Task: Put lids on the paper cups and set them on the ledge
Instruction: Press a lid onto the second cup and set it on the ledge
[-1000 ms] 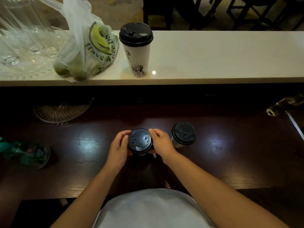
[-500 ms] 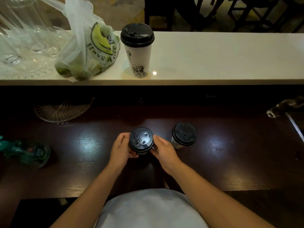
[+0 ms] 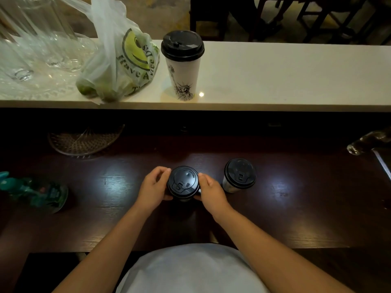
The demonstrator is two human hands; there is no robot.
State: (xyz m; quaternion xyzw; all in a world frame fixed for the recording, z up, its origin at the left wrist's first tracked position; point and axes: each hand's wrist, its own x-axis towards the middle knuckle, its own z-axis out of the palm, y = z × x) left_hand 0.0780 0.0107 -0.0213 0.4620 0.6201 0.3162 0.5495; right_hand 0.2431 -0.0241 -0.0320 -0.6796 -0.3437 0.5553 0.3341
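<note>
On the dark wooden counter, nearest the body, a small paper cup capped with a round black plastic lid was held upright between both hands. The left hand was curled round the lid's left rim and the right hand round its right rim, so that the lid was pinched from both sides. Almost all of the cup wall was hidden beneath the lid and fingers.

The step in hand was judged to be the seating of this lid. It would be done well if the rim were pressed down evenly all the way round, not at one side only. The soft paper wall below should be left unsqueezed, and the cup kept level. Whether the lid was fully snapped on could not be told. The seal should therefore be checked before any lift.

Just beside the right hand, slightly farther off, a second small paper cup with a black lid stood untouched.

Beyond a dark gap, the pale raised ledge was well apart from both hands. A tall white paper cup with a black lid and a statue drawing stood upright on it. Just to its left lay a translucent plastic bag printed with a yellow smiling face.
</note>
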